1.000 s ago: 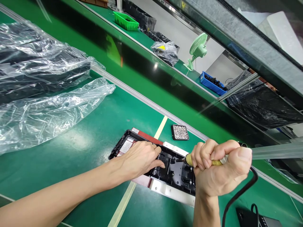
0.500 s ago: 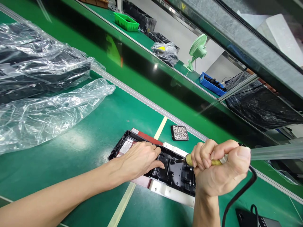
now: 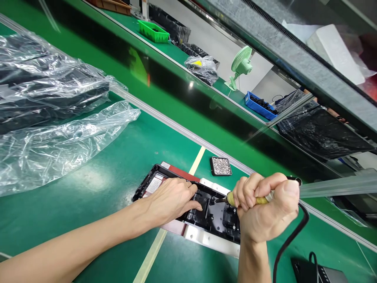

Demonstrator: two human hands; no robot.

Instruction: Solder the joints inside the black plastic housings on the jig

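Observation:
My left hand (image 3: 173, 198) lies over a long black plastic housing (image 3: 218, 216), its fingers bent at the far wall and its thumb inside. In my right hand (image 3: 266, 208) is the yellowish handle of a corded soldering iron (image 3: 230, 198), gripped in a closed fist. Its thin dark tip points left and down into the housing, near the left thumb; exact contact cannot be made out. Small posts and metal dots show inside the housing. Beneath it lies a white and reddish-brown fixture (image 3: 210, 240). My right hand hides the housing's right end.
Beyond the housing stands a small black tray (image 3: 220, 166) of silvery metal pieces. Plastic-wrapped black parts (image 3: 53, 90) lie at left. A metal rail (image 3: 176, 122) crosses behind the work. The black cord (image 3: 287, 239) hangs at right, near a black device (image 3: 318, 271).
The whole view has shifted slightly. Both hands keep nearly the same place on the housing and the soldering iron, whose tip stays at about the same spot.

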